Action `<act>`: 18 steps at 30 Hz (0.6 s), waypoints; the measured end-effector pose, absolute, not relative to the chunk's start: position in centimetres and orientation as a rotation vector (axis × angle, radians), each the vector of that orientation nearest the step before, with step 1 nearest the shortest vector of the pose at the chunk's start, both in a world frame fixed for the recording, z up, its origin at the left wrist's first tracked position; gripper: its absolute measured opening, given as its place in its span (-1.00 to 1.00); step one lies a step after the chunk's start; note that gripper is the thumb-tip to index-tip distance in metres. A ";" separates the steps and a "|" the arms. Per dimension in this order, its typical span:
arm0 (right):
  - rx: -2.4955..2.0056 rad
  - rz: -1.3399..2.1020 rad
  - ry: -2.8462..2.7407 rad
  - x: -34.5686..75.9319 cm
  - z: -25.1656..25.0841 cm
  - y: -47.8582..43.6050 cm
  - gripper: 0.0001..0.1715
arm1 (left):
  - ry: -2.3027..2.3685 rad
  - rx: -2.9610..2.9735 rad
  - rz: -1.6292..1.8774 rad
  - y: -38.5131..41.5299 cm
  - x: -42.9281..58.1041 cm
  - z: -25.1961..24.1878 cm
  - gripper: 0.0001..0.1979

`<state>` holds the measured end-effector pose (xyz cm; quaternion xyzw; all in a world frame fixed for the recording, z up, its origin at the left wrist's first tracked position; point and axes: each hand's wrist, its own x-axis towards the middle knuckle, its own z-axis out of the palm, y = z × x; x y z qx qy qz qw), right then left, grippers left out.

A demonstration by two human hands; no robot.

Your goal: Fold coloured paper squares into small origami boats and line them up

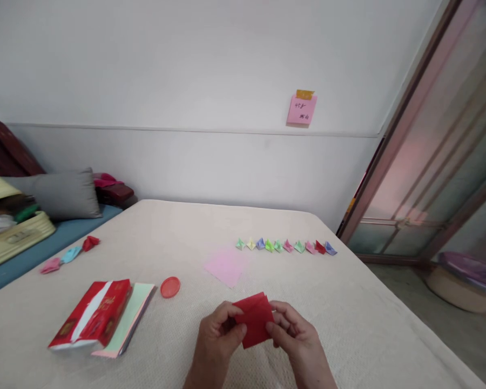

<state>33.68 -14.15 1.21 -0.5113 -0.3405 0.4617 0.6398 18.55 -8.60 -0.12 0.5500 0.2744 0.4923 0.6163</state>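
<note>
A small folded square of red paper (254, 320) is held up above the table between both hands, in the lower middle of the head view. My left hand (221, 337) pinches its left edge between thumb and fingers. On the opposite edge, the thumb and fingers of my right hand (294, 332) are closed on the same paper. A fold or loose layer shows along its upper edge. Beyond the hands lies a flat pink paper sheet (227, 266). Further back stands a row of several small folded paper boats (278, 246) in mixed colours.
To the left lie a red tissue pack (95, 313), a stack of coloured paper sheets (132, 319) and a round red lid (170, 287). Small crumpled pink, blue and red pieces (71, 254) sit near the table's left edge. A pink note (302, 110) is taped to the wall.
</note>
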 end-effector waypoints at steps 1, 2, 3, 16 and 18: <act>-1.151 1.044 -0.766 33.6 1.2 -14.2 -0.77 | 0.637 1.245 1.125 -8.6 18.6 -0.1 -0.87; -1.139 1.029 -0.760 33.6 1.2 -14.2 -0.72 | 0.640 1.216 1.116 -8.6 18.6 -0.1 -0.88; -1.132 1.012 -0.759 33.5 1.2 -14.2 -0.68 | 0.638 1.183 1.105 -8.5 18.6 -0.1 -0.89; -1.072 0.994 -0.806 33.0 1.6 -14.4 -0.60 | 0.649 1.058 1.087 -8.0 18.6 -0.8 -0.89; -1.054 1.003 -0.819 33.0 1.5 -14.5 -0.57 | 0.647 1.071 1.081 -8.0 18.6 -1.1 -0.90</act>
